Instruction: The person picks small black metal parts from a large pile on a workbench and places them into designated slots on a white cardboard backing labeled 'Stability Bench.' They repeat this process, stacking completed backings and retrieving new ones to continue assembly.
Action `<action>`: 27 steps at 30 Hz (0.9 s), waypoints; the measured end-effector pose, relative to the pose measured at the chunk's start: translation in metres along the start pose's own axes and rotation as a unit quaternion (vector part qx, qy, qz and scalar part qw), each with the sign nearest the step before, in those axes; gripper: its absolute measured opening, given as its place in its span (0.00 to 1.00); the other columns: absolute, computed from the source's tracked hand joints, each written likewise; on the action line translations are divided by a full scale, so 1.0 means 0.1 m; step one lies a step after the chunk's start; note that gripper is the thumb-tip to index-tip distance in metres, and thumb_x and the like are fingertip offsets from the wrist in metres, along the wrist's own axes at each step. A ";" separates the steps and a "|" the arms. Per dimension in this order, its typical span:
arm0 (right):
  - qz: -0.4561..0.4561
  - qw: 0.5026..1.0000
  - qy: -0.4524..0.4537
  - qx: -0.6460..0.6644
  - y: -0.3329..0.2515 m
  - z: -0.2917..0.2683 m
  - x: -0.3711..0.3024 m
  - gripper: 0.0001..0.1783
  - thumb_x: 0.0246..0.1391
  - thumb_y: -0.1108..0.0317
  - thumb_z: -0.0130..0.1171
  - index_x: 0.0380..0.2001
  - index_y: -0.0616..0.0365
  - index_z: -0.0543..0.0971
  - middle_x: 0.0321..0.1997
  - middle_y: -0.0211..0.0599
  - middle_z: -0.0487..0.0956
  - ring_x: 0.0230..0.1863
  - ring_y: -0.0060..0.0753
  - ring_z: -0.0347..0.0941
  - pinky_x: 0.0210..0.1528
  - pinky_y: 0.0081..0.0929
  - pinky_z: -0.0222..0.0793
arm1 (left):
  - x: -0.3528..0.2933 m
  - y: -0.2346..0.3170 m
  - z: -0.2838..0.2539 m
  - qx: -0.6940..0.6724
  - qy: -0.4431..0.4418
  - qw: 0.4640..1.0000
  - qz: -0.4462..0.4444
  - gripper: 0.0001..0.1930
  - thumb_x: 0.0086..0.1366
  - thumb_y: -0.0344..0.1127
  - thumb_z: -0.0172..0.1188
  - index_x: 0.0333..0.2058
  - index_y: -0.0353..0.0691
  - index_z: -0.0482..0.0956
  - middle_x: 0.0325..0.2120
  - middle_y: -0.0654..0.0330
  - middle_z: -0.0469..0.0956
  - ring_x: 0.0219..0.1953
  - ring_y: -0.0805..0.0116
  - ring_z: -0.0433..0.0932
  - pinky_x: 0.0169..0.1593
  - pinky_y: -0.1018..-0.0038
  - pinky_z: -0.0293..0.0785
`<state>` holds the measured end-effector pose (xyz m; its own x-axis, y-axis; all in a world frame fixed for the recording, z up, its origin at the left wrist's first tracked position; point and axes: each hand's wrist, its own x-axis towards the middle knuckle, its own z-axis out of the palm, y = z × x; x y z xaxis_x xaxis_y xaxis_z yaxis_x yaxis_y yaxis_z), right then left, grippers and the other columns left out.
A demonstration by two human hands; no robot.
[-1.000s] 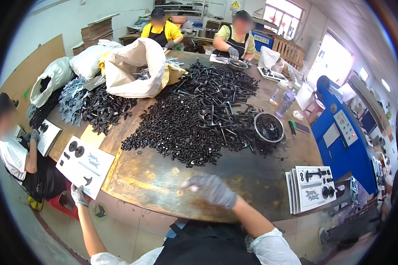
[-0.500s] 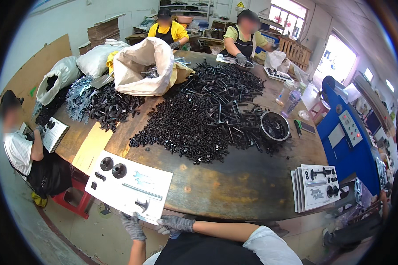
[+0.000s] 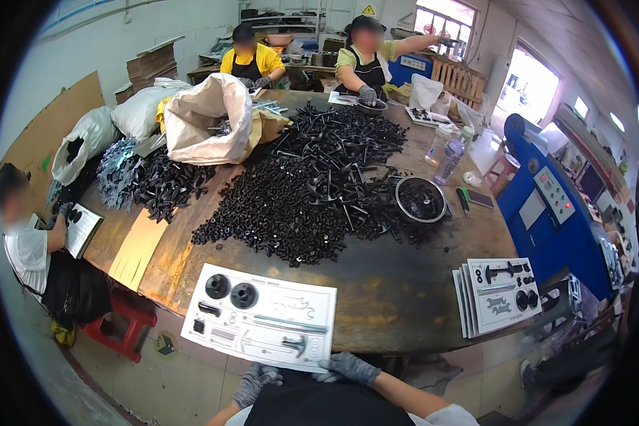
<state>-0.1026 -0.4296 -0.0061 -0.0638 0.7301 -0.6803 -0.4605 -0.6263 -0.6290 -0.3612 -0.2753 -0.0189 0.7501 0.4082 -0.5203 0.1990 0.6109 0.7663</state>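
Observation:
A white printed card (image 3: 224,341) tilts over the table's near edge. On it show two round black discs (image 3: 244,295), small dark pieces, a long silvery rod (image 3: 291,324) and a dark T-shaped part (image 3: 294,346). My right hand (image 3: 349,368), in a grey knit glove, grips its lower right corner. At the bottom edge my left hand (image 3: 258,384), gloved alike, has its fingers curled against the card; some fingers are hidden. Beyond the card lies a large heap of small black parts (image 3: 277,213) on the wooden table (image 3: 390,291).
Several similar cards (image 3: 500,295) stand stacked at the table's right. Near the heap are a metal bowl (image 3: 420,199), bottles (image 3: 449,162) and green-handled scissors (image 3: 463,201). An open sack (image 3: 206,124) stands at the back left. Three co-workers sit around; a blue machine (image 3: 547,195) is at right.
Both my hands and the card have moved right, and the card has turned more level. The far right co-worker's arm now stretches outward. The whole view has shifted slightly.

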 end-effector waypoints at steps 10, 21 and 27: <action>-0.028 0.974 0.218 -0.057 0.15 -0.83 -1.03 0.24 0.66 0.54 0.54 0.38 0.70 0.82 0.33 0.46 0.85 0.26 0.30 0.82 0.30 0.24 0.80 | 0.60 0.27 0.82 -0.016 -0.238 0.954 -0.180 0.21 0.66 0.36 0.63 0.54 0.32 0.74 0.42 0.58 0.79 0.43 0.73 0.79 0.44 0.78 0.79; -0.043 0.892 0.440 -0.098 0.07 -1.32 -1.51 0.18 0.66 0.61 0.55 0.28 0.65 0.80 0.19 0.31 0.77 0.17 0.19 0.69 0.21 0.23 0.68 | 1.02 0.90 1.60 0.290 -0.427 0.850 -0.105 0.24 0.74 0.51 0.48 0.56 0.39 0.75 0.35 0.61 0.81 0.33 0.77 0.80 0.40 0.78 0.78; -0.262 0.663 0.652 -0.258 0.20 -1.61 -1.11 0.14 0.64 0.59 0.55 0.31 0.55 0.83 0.24 0.36 0.81 0.24 0.34 0.78 0.31 0.31 0.72 | 2.36 1.94 2.07 0.739 -0.039 0.518 0.429 0.21 0.63 0.32 0.57 0.55 0.49 0.76 0.57 0.53 0.71 0.61 0.52 0.66 0.68 0.60 0.57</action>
<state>0.0379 -0.5673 -0.0041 0.9603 0.2372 0.1469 0.2678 -0.6357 -0.7240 -0.0152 -0.2015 0.0852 0.9742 0.0364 0.2228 -0.0056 -0.9827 0.1850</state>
